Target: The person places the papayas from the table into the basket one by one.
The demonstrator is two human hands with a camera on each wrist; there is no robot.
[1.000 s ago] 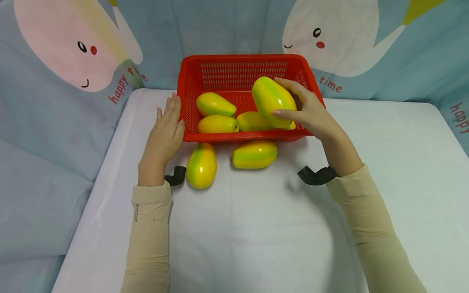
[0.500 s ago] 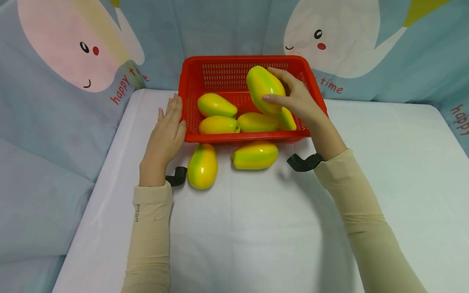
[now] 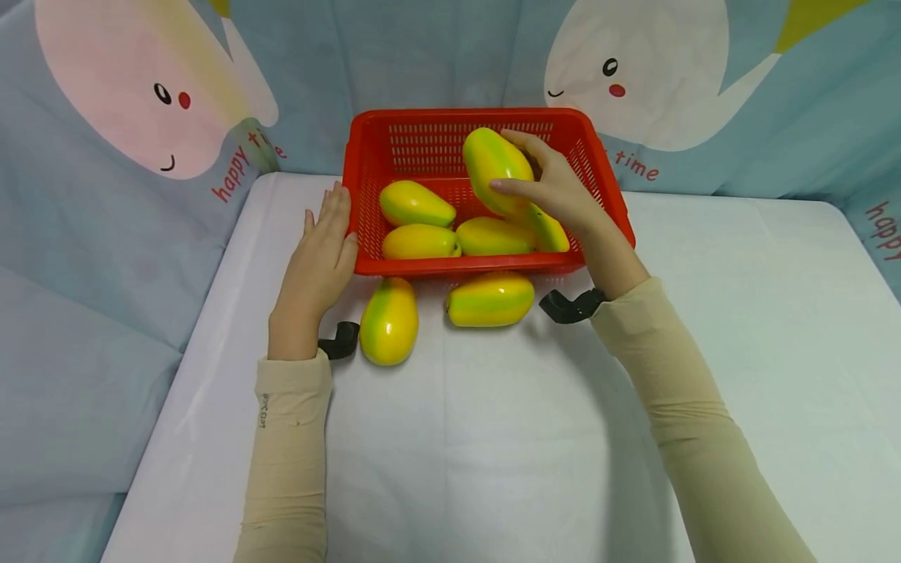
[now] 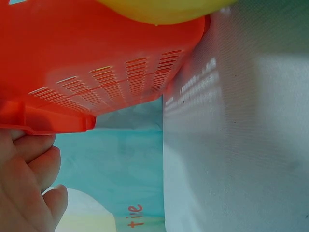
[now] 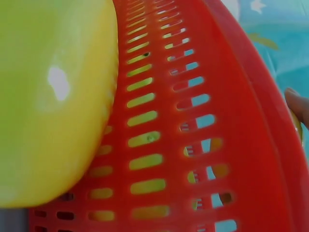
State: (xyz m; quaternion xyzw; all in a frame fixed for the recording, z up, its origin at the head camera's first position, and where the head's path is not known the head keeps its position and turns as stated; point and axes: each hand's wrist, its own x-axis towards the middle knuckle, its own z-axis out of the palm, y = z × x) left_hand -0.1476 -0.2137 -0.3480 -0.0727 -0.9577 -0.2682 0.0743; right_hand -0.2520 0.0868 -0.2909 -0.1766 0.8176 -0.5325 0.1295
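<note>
My right hand (image 3: 552, 184) grips a yellow-green papaya (image 3: 493, 168) over the right part of a red slotted plastic basket (image 3: 464, 266). The thumb lies across its near side and the fingers go round its far side. Below it, several papayas (image 3: 415, 205) lie in the basket. Straight fingers of my left hand (image 3: 317, 254) rest along the basket's left rim; in the left wrist view those fingers (image 4: 43, 169) touch the rim from outside. Only a fingertip (image 5: 299, 106) of the right hand shows past the rim in the right wrist view.
Two more papayas lie on the white tablecloth (image 3: 493, 453) before the basket: one upright-lying papaya (image 3: 389, 322) near the left wrist, one sideways papaya (image 3: 490, 299) by the front wall. A blue printed curtain (image 3: 436, 55) hangs behind.
My right hand has moved left and a little farther back with the papaya, first higher in the view, then mostly leftward. The left hand stays at the basket's left rim.
</note>
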